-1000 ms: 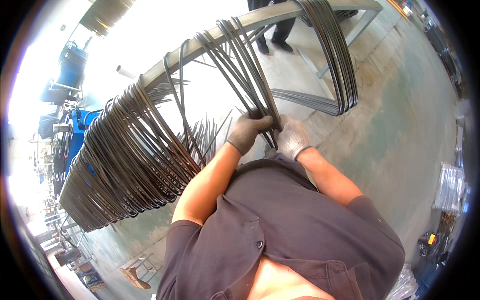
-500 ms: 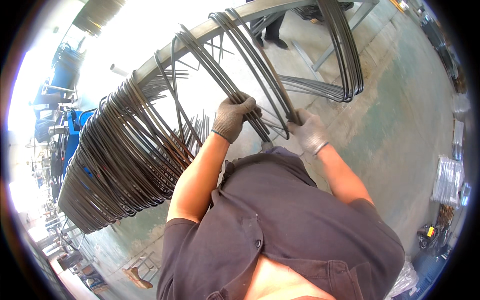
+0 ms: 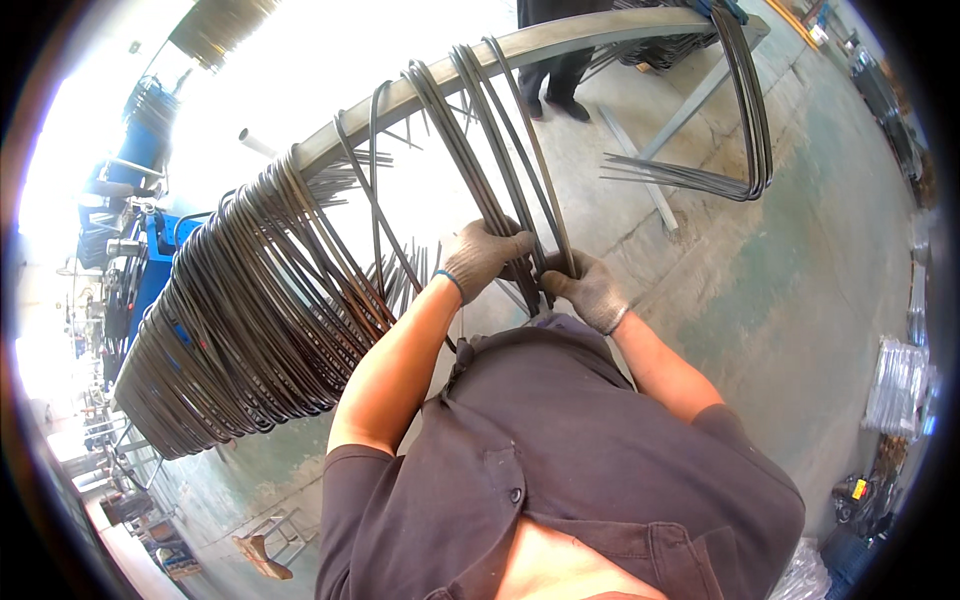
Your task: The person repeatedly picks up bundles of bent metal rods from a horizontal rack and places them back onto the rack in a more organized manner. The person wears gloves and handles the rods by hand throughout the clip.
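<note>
Bent dark metal rods (image 3: 453, 140) hang over a grey metal beam (image 3: 630, 27) in front of me. My left hand (image 3: 482, 260), in a grey knit glove, is closed round a few of these rods near their lower ends. Close beside it on the right, my right hand (image 3: 588, 290), also gloved, grips the neighbouring rods (image 3: 525, 150) with its thumb across them. The lower rod ends are partly hidden by my hands and my dark shirt.
A dense row of bent rods (image 3: 250, 320) fills the beam's left part. Another bundle (image 3: 750, 120) hangs at its right end. A person's dark-trousered legs (image 3: 550, 75) stand beyond the beam. A slanted support leg (image 3: 690, 105) reaches the concrete floor (image 3: 740, 300). Wrapped packs (image 3: 893, 388) lie far right.
My right hand has moved left, bringing its rods close to those in my left hand. The bundle at the right end hangs with fewer rods. More of the person beyond the beam shows.
</note>
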Demonstrator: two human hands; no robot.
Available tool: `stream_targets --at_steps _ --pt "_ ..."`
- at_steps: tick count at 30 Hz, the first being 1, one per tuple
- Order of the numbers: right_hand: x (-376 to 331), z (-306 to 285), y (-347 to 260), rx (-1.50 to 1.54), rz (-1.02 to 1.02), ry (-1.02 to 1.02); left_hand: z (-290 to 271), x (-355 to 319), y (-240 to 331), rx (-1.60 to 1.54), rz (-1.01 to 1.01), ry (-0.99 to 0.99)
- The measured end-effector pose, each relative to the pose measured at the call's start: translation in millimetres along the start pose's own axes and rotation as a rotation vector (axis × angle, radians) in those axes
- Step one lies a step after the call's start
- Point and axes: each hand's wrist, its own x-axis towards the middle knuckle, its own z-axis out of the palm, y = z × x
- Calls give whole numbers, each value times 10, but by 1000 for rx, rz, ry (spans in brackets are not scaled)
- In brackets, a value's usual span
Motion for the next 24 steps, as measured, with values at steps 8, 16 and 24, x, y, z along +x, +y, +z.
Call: stream_targets --at_steps 8,16,24 --pt "90 115 -164 102 125 -5 120 -67 229 127 3 -9" --pt "78 -125 -97 167 29 163 -138 -242 -54 21 14 123" --pt "135 -571 -373 21 -53 58 -319 -378 -75 62 -10 159"
